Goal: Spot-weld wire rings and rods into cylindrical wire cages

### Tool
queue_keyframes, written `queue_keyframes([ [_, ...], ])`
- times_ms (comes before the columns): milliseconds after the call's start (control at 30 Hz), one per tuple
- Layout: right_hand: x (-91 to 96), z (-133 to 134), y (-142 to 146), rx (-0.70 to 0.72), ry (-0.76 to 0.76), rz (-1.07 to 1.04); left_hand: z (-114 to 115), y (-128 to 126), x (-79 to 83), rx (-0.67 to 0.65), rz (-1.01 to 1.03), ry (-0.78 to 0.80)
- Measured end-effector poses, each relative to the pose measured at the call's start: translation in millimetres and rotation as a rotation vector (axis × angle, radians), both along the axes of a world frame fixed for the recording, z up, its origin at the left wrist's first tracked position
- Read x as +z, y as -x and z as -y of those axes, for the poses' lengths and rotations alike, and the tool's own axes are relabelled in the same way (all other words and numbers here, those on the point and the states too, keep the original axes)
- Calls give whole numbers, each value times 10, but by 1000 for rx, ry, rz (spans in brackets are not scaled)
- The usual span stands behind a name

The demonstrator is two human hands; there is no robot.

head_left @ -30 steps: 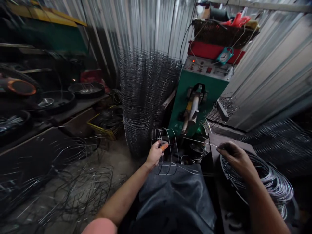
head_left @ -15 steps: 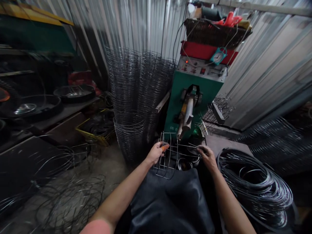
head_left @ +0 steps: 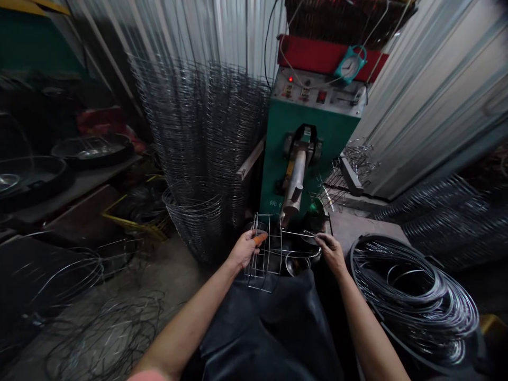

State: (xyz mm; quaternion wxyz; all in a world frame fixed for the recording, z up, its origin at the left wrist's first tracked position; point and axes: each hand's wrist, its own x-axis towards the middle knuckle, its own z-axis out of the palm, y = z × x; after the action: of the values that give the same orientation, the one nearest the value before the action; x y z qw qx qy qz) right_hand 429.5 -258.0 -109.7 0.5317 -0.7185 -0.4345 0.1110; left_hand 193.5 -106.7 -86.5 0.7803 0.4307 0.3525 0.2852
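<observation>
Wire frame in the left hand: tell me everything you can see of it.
The wire frame is an open cage of thin, bright metal rods: curved hoops joined by straight crosswires. It stands roughly upright above the lap, gripped by the left hand, with an orange-capped finger against it. A straight wire from the right hand reaches it; contact is unclear.

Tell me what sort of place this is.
Probably a small wire-goods workshop: a green spot-welding machine, tall stacks of round silver wire-mesh baskets, and a large coil of shiny steel wire.

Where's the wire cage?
The wire cage is low in the middle of the head view, gripped by the left hand, below the green welding machine; the right hand pinches a wire rod beside it.
</observation>
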Motion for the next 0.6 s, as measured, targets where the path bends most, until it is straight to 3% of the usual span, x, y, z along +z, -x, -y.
queue_keyframes([
  [600,-49,-62,-115,6,16,-56,-39,-98,44,-8,-44,-3],
])
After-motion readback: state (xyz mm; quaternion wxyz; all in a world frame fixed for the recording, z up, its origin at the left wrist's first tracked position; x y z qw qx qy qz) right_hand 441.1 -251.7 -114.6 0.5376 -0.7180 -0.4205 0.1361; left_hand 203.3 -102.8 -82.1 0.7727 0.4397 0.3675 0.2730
